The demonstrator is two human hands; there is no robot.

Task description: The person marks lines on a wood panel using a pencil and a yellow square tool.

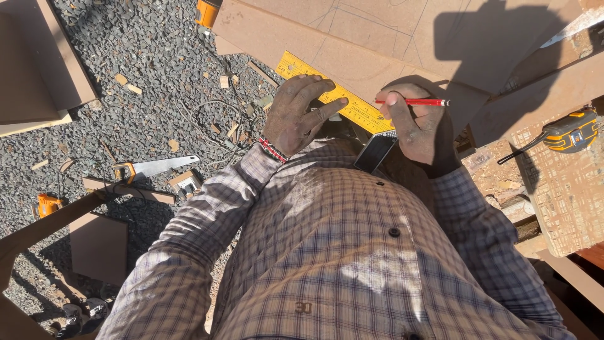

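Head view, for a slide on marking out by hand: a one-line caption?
Left hand presses a yellow square flat on a brown board while the right hand holds a red pencil.

handsaw [157,167] on gravel [145,56], tape measure [571,132]

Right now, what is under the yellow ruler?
The yellow ruler lies flat on a brown board with pencil lines. The left hand presses on the ruler and hides its middle. The right hand holds a red pencil at its edge.

Harsh sunlight, hard dark shadows, sharp focus.
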